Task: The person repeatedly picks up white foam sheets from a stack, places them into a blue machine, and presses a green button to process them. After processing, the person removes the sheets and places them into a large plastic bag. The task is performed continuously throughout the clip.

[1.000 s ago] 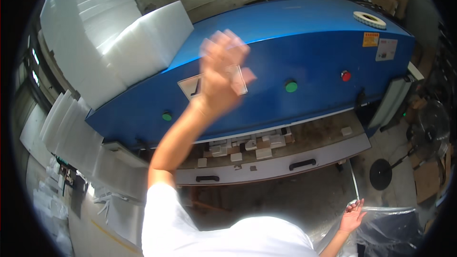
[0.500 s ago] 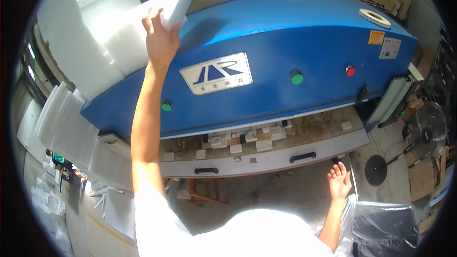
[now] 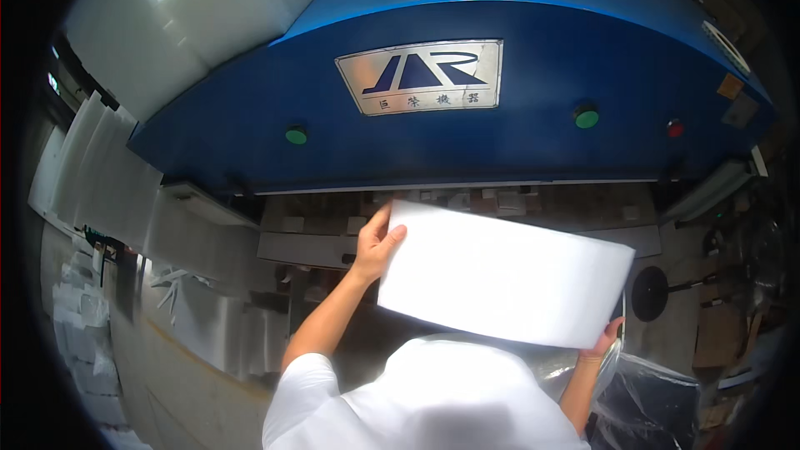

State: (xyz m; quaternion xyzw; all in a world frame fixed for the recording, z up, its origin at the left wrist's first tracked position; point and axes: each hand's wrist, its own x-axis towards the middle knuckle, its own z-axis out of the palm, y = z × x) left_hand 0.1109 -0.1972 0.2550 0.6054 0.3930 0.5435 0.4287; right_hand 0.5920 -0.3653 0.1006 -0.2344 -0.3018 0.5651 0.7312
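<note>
Left hand (image 3: 377,242) clamped on left edge of white foam sheet (image 3: 508,275), thumb on top. Right hand (image 3: 602,340) props the lower right corner, fingers mostly hidden. Two-point hold keeps sheet flat, level below blue machine (image 3: 467,129), over its feed table (image 3: 308,246).

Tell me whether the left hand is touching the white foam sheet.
Touching. The head view shows the left hand gripping the upper left edge of the white foam sheet, thumb lying over its face. The right hand holds the lower right corner.
</note>
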